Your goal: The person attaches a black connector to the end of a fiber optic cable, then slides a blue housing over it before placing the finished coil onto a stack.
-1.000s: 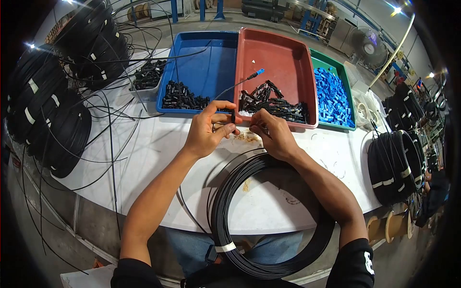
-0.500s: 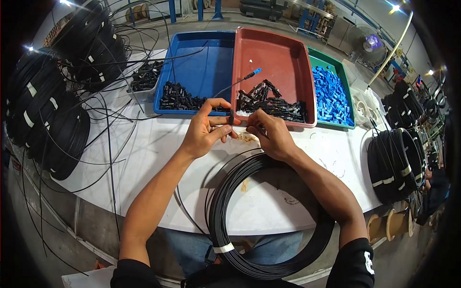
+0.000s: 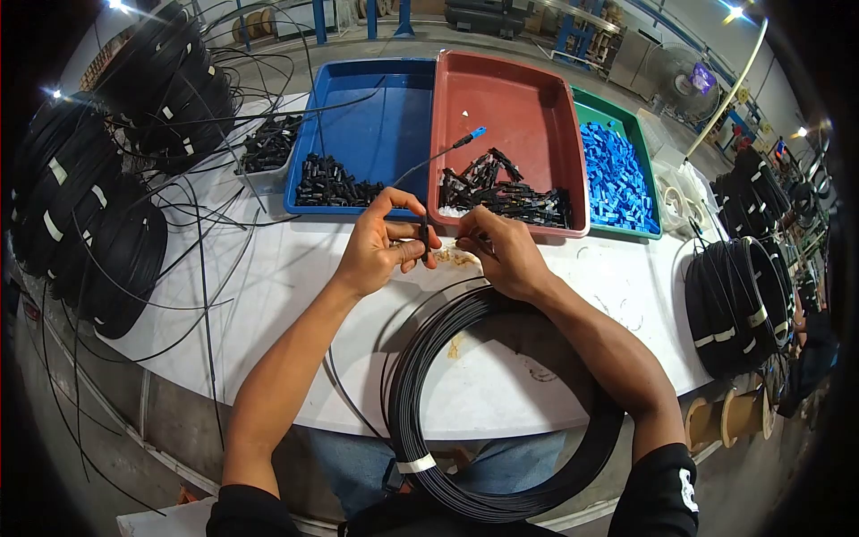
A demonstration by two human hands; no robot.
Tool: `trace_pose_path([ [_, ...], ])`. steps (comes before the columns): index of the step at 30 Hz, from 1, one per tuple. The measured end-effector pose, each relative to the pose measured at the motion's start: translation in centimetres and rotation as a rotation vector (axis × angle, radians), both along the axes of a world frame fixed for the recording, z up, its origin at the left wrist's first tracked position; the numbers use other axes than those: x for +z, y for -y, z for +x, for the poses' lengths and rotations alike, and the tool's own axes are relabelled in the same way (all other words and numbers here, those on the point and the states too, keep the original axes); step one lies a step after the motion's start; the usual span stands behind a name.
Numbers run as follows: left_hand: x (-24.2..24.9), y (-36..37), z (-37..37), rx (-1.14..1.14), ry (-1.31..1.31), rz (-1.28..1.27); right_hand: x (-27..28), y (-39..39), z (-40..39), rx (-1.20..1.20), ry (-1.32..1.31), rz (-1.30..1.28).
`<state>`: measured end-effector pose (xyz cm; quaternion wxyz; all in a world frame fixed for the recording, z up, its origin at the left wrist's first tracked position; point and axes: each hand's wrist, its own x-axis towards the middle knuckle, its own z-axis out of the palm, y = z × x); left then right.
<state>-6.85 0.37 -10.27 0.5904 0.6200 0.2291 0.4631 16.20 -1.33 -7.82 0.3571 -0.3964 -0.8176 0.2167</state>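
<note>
My left hand (image 3: 380, 242) pinches a small black connector part (image 3: 425, 237) upright between thumb and fingers, above the table just in front of the trays. My right hand (image 3: 503, 251) is closed beside it, a small gap away, and its fingertips hide whatever they pinch. Behind my left fingers, a thin black cable with a blue connector tip (image 3: 470, 136) slants up over the red tray (image 3: 514, 80). Under my right forearm, a large coil of black cable (image 3: 407, 394), bound with white tape, rests across the table edge and my lap.
Small black parts lie in the blue tray (image 3: 371, 89), black connector pieces in the red one. The green tray (image 3: 658, 192) holds many blue pieces. Cable coils (image 3: 112, 259) are stacked at left, with loose ends crossing the white table (image 3: 295, 376). More coils (image 3: 738, 309) stand at right.
The black part in my left hand has shifted slightly down and left, and shows more plainly. My right hand has barely moved.
</note>
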Motion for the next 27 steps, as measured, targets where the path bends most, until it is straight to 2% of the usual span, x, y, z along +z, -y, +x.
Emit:
trace_pose_path([
  [6,-0.7,-0.3,0.0,-0.004,0.027,-0.027,-0.1,-0.1,0.1,-0.003,0.024,0.014],
  [8,-0.5,-0.1,0.0,0.053,-0.046,0.144,-0.1,0.0,0.1,-0.011,0.018,-0.015],
  [14,0.1,0.6,0.8,0.229,-0.169,0.261,-0.2,-0.1,0.1,-0.002,0.028,-0.008],
  [17,1.4,1.4,0.8,0.265,-0.267,0.142,-0.1,0.0,0.0,0.001,0.019,-0.027],
  [27,0.9,1.3,1.0,0.345,-0.291,0.199,-0.3,-0.1,0.1,0.012,0.029,-0.005],
])
